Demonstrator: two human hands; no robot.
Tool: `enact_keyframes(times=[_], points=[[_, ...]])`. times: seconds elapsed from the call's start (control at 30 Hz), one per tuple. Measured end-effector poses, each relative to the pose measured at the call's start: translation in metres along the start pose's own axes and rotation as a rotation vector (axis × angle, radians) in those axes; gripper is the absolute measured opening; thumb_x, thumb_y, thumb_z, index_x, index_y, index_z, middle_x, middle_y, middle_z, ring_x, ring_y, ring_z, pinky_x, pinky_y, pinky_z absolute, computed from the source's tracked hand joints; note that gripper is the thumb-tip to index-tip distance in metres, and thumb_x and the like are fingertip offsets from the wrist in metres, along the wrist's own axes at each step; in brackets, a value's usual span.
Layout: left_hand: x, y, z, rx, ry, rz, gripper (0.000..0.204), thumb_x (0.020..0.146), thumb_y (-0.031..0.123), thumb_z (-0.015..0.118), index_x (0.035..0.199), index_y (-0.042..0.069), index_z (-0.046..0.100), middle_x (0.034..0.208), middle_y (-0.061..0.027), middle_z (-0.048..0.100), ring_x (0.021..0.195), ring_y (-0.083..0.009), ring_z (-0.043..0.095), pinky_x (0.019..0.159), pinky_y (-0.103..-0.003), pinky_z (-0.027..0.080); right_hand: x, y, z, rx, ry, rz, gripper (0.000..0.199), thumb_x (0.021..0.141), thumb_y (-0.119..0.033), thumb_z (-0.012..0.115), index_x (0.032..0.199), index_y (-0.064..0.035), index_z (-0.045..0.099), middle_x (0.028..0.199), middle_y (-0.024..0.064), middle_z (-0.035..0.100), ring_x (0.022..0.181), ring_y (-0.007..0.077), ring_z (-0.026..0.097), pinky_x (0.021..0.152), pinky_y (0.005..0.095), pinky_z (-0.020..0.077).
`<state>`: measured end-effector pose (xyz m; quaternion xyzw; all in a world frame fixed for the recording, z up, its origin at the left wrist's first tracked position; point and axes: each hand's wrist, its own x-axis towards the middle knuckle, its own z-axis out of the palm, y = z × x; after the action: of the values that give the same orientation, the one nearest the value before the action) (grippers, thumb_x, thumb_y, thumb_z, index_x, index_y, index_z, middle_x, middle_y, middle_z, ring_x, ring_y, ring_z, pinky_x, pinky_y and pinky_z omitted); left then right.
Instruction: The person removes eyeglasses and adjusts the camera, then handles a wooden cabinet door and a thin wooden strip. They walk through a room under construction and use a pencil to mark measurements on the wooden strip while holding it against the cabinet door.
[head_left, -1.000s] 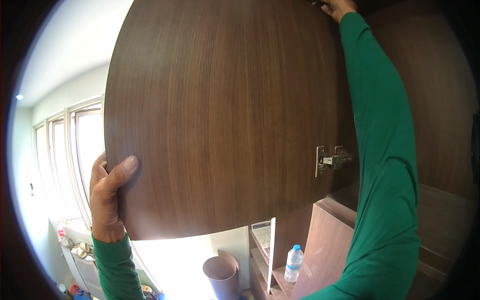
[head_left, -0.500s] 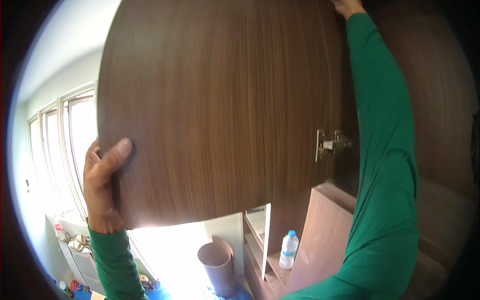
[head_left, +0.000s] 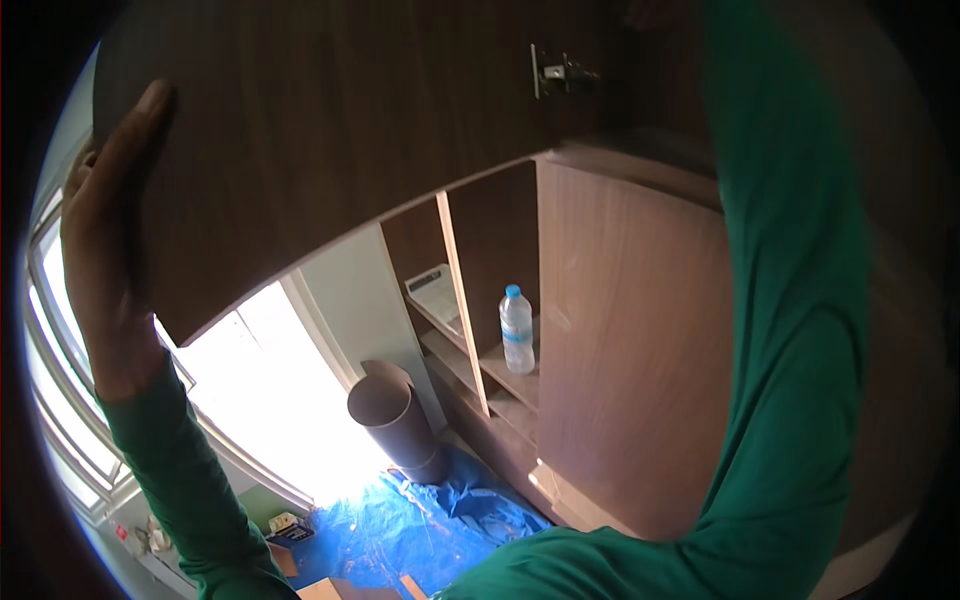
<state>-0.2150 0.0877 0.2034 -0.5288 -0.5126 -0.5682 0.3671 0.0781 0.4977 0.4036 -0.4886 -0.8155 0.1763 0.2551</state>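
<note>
A large dark wood-grain cabinet door fills the upper part of the view, with a metal hinge on its inner face near the top. My left hand grips the door's left edge, thumb lying up along the face and the green sleeve running down below it. My right arm in a green sleeve reaches straight up on the right. Its hand is lost in shadow at the top edge above the hinge, so its grip is not visible.
Below stands a tall brown wardrobe panel beside open shelves holding a clear water bottle and a flat white item. A brown tube stands on blue sheeting. Bright windows lie to the left.
The view has tilted downward, so the door now sits higher and the shelves, bottle and floor show more. My left hand stays on the door's edge; my right hand has slipped out of sight at the top.
</note>
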Motion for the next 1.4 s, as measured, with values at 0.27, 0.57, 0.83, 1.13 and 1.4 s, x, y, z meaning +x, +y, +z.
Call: enact_keyframes(times=[0.27, 0.57, 0.83, 1.13, 1.4], points=[[-0.005, 0.018, 0.026, -0.117, -0.075, -0.228, 0.070, 0.088, 0.052, 0.075, 0.127, -0.005, 0.067, 0.107, -0.0225, 0.074, 0.092, -0.0337, 0.075, 0.093, -0.043, 0.057, 0.017, 0.079, 0.142, 0.756, 0.060, -0.083, 0.029, 0.103, -0.019, 0.057, 0.122, -0.0009, 0.069, 0.098, 0.0141, 0.073, 0.079, 0.0266, 0.070, 0.072, 0.0442, 0.0607], [-0.006, 0.028, 0.043, -0.365, -0.023, -0.221, 0.078, 0.085, 0.046, 0.080, 0.133, -0.011, 0.058, 0.103, -0.0279, 0.073, 0.088, -0.0357, 0.075, 0.090, -0.041, 0.060, 0.162, 0.177, 0.134, 0.475, 0.500, -0.591, 0.011, 0.097, -0.013, 0.063, 0.099, -0.0046, 0.069, 0.084, 0.0103, 0.065, 0.071, 0.0252, 0.065, 0.059, 0.0410, 0.0571], [-0.009, 0.020, 0.032, -0.374, -0.095, -0.256, 0.074, 0.085, 0.043, 0.081, 0.131, -0.011, 0.061, 0.104, -0.0255, 0.073, 0.092, -0.0341, 0.075, 0.091, -0.041, 0.059, 0.058, 0.114, 0.183, 0.204, 0.521, -0.672, 0.024, 0.081, -0.006, 0.077, 0.103, -0.0039, 0.069, 0.099, 0.0168, 0.071, 0.090, 0.0347, 0.070, 0.072, 0.0449, 0.0584], [-0.027, 0.048, 0.006, -0.378, -0.018, -0.347, 0.066, 0.084, 0.038, 0.082, 0.130, -0.007, 0.065, 0.112, -0.0195, 0.074, 0.099, -0.0295, 0.072, 0.098, -0.038, 0.054, -0.002, 0.075, 0.185, 0.253, 0.670, -0.341, 0.039, 0.097, -0.042, 0.065, 0.103, -0.0056, 0.077, 0.102, 0.0250, 0.074, 0.104, 0.0472, 0.069, 0.087, 0.0539, 0.0555], [-0.107, 0.059, -0.014, -0.551, 0.042, -0.338, 0.054, 0.087, 0.021, 0.081, 0.128, -0.009, 0.063, 0.115, -0.0182, 0.072, 0.105, -0.0256, 0.069, 0.100, -0.036, 0.052, -0.096, 0.027, 0.207, 0.702, 0.632, -0.591, 0.067, 0.104, -0.056, 0.053, 0.111, 0.0076, 0.070, 0.110, 0.0278, 0.072, 0.105, 0.0395, 0.071, 0.093, 0.0457, 0.0545]])
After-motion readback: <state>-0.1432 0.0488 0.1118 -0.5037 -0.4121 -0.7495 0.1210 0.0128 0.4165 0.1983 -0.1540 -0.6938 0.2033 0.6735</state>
